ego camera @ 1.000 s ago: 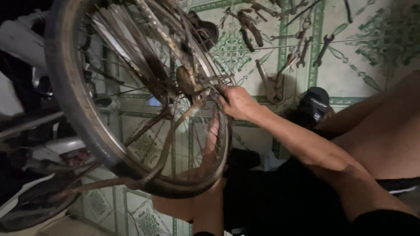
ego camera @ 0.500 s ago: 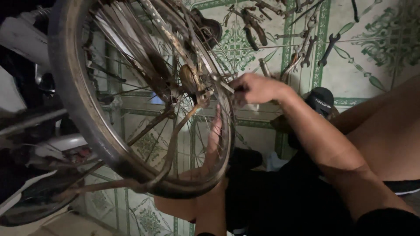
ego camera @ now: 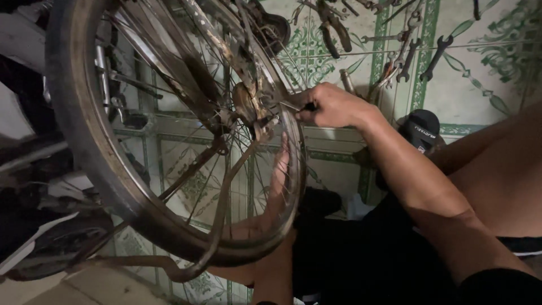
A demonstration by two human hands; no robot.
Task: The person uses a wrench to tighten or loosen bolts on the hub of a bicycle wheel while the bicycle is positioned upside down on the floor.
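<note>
Right hand nearer hub now

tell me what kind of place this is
Probably an informal bicycle repair spot on a home or shop floor. A worn bicycle wheel fills the view, wrenches and pliers lie scattered on the green patterned tile floor, and the right hand works a small tool at the hub.

A worn bicycle wheel stands upright, its dark tyre dusty, its thin spokes and rusty hub grimy. A slim tool with a dark handle points at the hub, its metal tip just beside it.
</note>
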